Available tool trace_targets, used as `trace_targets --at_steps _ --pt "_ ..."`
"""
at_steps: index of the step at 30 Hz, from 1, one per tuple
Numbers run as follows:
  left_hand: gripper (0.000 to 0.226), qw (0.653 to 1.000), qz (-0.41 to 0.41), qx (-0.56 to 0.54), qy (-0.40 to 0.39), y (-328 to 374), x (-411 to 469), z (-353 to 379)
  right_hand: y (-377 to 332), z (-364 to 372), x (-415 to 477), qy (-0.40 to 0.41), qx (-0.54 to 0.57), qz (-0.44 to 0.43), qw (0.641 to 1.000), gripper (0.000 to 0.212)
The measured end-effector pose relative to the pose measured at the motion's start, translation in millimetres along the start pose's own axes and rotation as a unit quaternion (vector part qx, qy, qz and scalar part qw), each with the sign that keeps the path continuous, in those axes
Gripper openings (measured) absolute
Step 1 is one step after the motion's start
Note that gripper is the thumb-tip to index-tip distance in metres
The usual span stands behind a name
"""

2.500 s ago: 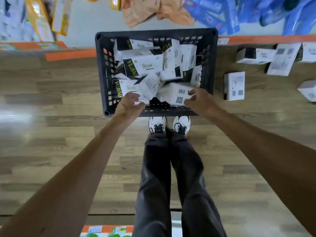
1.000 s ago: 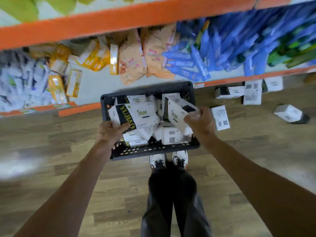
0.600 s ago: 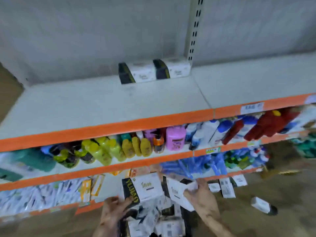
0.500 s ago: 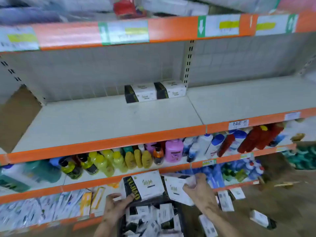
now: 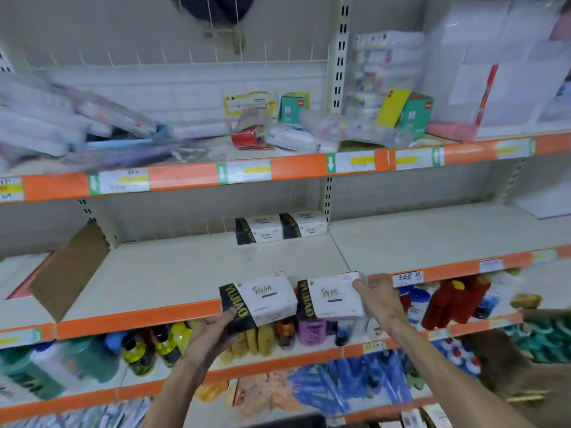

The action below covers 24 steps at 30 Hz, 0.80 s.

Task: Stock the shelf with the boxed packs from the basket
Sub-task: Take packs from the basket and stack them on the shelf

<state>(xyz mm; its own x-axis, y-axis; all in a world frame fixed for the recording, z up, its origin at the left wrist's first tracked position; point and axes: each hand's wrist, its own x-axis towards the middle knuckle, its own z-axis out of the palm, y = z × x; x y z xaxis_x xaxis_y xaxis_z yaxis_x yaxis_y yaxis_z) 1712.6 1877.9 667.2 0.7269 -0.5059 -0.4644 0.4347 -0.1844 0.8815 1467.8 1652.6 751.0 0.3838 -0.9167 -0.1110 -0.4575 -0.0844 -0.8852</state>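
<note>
I hold two white boxed packs with black ends side by side at the front edge of the pale middle shelf (image 5: 185, 270). My left hand (image 5: 213, 332) grips the left pack (image 5: 265, 296) by its black end from below. My right hand (image 5: 378, 299) grips the right pack (image 5: 335, 298) at its right side. Two matching packs (image 5: 279, 228) stand in a row at the back of the same shelf. The basket is out of view.
A brown cardboard sheet (image 5: 69, 273) leans at the shelf's left. The shelf above (image 5: 296, 168) holds loose plastic-wrapped goods and green boxes. Bottles (image 5: 160, 344) fill the shelf below, blue packets (image 5: 333, 387) lie lower still.
Both hands have risen from the basket to the middle shelf's front edge, each carrying a pack. My view has tilted up, and the basket has left the frame.
</note>
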Motion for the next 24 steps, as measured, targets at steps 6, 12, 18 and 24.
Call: trace_targets --at_steps 6,12,18,24 --pt "0.036 0.999 0.006 0.012 0.039 29 14 28 -1 -15 43 0.027 0.087 0.059 0.994 0.031" --pt "0.038 0.993 0.015 0.053 0.102 32 32 51 28 5 97 0.022 0.055 0.099 0.993 0.052" --pt "0.034 0.98 0.06 0.133 0.134 37 38 50 8 21 113 -0.025 -0.04 0.039 0.998 0.061" --pt "0.04 0.923 0.1 0.334 0.161 50 46 42 16 36 95 -0.033 -0.312 -0.1 0.944 0.07"
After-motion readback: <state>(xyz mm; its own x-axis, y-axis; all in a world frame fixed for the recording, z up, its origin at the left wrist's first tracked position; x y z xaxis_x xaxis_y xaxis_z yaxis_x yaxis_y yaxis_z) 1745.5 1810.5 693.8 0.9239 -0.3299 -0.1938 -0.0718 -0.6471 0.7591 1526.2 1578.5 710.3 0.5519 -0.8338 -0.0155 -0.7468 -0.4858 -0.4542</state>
